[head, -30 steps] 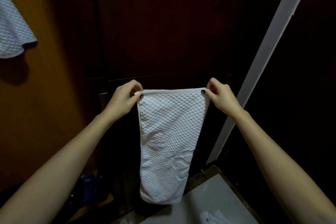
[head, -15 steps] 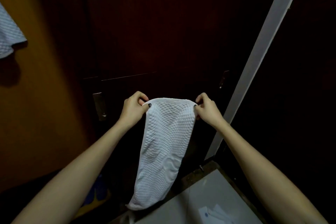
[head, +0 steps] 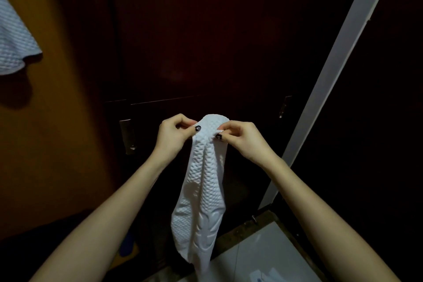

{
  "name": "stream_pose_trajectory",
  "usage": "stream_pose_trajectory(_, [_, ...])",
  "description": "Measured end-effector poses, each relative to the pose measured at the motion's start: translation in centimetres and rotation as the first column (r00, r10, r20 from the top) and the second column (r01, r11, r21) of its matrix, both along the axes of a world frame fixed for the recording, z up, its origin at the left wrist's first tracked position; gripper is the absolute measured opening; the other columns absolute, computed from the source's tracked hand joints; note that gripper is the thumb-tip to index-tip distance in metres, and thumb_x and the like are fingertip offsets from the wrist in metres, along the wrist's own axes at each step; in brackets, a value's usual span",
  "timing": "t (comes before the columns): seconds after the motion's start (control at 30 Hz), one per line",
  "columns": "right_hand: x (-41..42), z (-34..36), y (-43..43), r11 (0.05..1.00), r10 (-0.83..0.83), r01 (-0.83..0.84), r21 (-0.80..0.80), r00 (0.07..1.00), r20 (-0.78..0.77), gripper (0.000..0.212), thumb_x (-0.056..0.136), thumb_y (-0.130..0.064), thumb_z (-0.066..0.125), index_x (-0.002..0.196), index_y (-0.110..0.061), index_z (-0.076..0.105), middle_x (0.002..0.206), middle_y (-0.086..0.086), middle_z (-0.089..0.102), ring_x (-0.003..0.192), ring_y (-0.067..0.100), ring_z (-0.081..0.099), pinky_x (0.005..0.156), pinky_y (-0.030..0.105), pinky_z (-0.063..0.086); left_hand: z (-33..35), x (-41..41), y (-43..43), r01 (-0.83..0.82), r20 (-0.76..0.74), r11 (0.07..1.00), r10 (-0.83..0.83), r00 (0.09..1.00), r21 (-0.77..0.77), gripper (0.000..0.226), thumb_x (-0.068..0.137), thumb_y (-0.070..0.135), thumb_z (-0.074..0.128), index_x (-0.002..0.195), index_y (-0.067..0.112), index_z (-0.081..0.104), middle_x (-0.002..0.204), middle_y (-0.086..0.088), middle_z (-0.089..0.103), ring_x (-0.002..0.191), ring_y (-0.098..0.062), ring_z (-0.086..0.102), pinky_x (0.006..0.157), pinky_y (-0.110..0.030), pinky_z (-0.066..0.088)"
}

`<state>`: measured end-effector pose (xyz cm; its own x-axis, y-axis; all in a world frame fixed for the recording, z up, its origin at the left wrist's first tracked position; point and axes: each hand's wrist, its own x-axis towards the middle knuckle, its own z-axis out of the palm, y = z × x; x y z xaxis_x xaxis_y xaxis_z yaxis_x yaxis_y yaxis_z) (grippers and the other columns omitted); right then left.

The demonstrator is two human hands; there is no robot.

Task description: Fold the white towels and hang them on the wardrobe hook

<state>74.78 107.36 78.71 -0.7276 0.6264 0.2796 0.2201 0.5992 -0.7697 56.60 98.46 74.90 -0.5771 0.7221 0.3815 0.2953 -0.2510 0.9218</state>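
Observation:
A white textured towel [head: 201, 194] hangs lengthwise in front of the dark wardrobe door [head: 206, 41]. My left hand [head: 174, 136] pinches its top left corner and my right hand [head: 242, 138] pinches its top right corner. The two corners are almost together, so the top edge bulges up in a loop between my hands. A second white towel [head: 13, 39] hangs at the far left against the orange panel; whatever it hangs from is out of view.
A metal latch [head: 128, 136] sits on the wardrobe left of my hands, and a small handle [head: 283, 107] to the right. A pale vertical frame strip [head: 332, 71] slants up on the right. Light floor tiles [head: 263, 254] lie below.
My hands have come together from wide apart, bringing the towel's top corners close, and dropped lower. The flat towel is now folded narrow lengthwise.

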Motion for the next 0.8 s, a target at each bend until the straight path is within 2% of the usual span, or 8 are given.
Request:
stream_pose_trajectory(0.13, [-0.7,1.0,-0.5,0.974,0.053,-0.038,0.225,0.997,-0.064,0.009,0.088,-0.014,0.069,0.095,-0.011,0.074,0.084,-0.015,0.062,0.08,-0.005,0.06,0.072,0.009,0.044,0.7,0.5,-0.3,0.05,0.013,0.997,-0.051,0.999,0.061,0.015,0.078,0.009,0.076,0.079,0.022,0.071,0.078,0.005,0.072,0.075,-0.005,0.067,0.067,-0.015,0.05])
stream_pose_trajectory(0.23, [-1.0,1.9,-0.5,0.947,0.071,-0.047,0.317,0.995,-0.063,0.009,0.087,-0.017,0.071,0.094,-0.013,0.074,0.09,-0.01,0.051,0.087,-0.002,0.049,0.076,0.009,0.036,1.6,0.8,-0.6,0.078,-0.007,0.992,-0.078,0.997,0.096,0.013,0.078,0.008,0.076,0.08,0.019,0.069,0.075,0.007,0.071,0.073,-0.003,0.066,0.066,-0.014,0.048])
stream_pose_trajectory(0.33, [-1.4,2.4,-0.6,0.96,0.14,-0.124,0.249,0.989,-0.047,0.008,0.088,-0.015,0.07,0.095,-0.015,0.074,0.114,-0.008,0.055,0.113,0.003,0.051,0.095,0.018,0.042,2.4,1.2,-0.9,0.105,-0.067,0.988,-0.098,0.993,0.117,0.012,0.077,0.009,0.078,0.078,0.016,0.068,0.071,0.01,0.069,0.068,0.003,0.062,0.063,-0.01,0.046])
stream_pose_trajectory(0.4, [-1.6,2.5,-0.7,0.973,0.167,-0.156,0.17,0.985,-0.052,0.008,0.089,-0.013,0.067,0.094,-0.017,0.072,0.12,-0.007,0.059,0.116,0.004,0.054,0.098,0.025,0.046,2.6,1.3,-1.2,0.13,-0.053,0.984,-0.124,0.991,0.125,0.011,0.077,0.01,0.077,0.077,0.018,0.069,0.074,0.009,0.071,0.07,0.002,0.064,0.064,-0.011,0.046])
stream_pose_trajectory(0.5, [-1.9,2.6,-0.8,0.975,0.152,-0.14,0.169,0.987,-0.059,0.007,0.09,-0.015,0.067,0.093,-0.019,0.071,0.118,-0.009,0.061,0.114,0.001,0.056,0.094,0.022,0.047,2.5,1.1,-1.7,0.192,0.098,0.971,-0.207,0.973,0.145,0.006,0.076,0.02,0.077,0.081,0.021,0.074,0.085,-0.003,0.074,0.083,-0.013,0.07,0.07,-0.018,0.052])
stream_pose_trajectory(0.57, [-2.0,2.8,-0.8,0.968,0.161,-0.148,0.203,0.986,-0.048,0.007,0.09,-0.017,0.067,0.095,-0.02,0.071,0.113,-0.011,0.063,0.109,0.0,0.058,0.092,0.02,0.047,2.1,1.0,-2.2,0.24,0.163,0.957,-0.265,0.95,0.161,0.017,0.075,0.025,0.077,0.091,0.018,0.075,0.094,-0.008,0.074,0.092,-0.021,0.07,0.074,-0.022,0.053])
stream_pose_trajectory(0.67, [-2.2,3.3,-1.1,0.953,0.186,-0.178,0.246,0.983,-0.009,0.002,0.089,-0.02,0.068,0.09,-0.021,0.068,0.104,-0.01,0.063,0.1,0.001,0.059,0.086,0.017,0.047,1.9,1.0,-2.7,0.277,0.247,0.94,-0.322,0.914,0.2,0.025,0.074,0.023,0.078,0.099,0.02,0.074,0.099,-0.01,0.073,0.095,-0.022,0.07,0.076,-0.023,0.053])
stream_pose_trajectory(0.8, [-2.7,3.4,-1.7,0.936,0.147,-0.146,0.321,0.989,0.022,0.013,0.089,-0.018,0.069,0.08,-0.023,0.061,0.094,-0.003,0.062,0.088,0.007,0.058,0.076,0.018,0.044,2.3,0.5,-3.1,0.273,0.252,0.939,-0.322,0.913,0.211,0.025,0.077,0.018,0.075,0.102,0.022,0.074,0.099,-0.013,0.073,0.096,-0.025,0.07,0.077,-0.024,0.054])
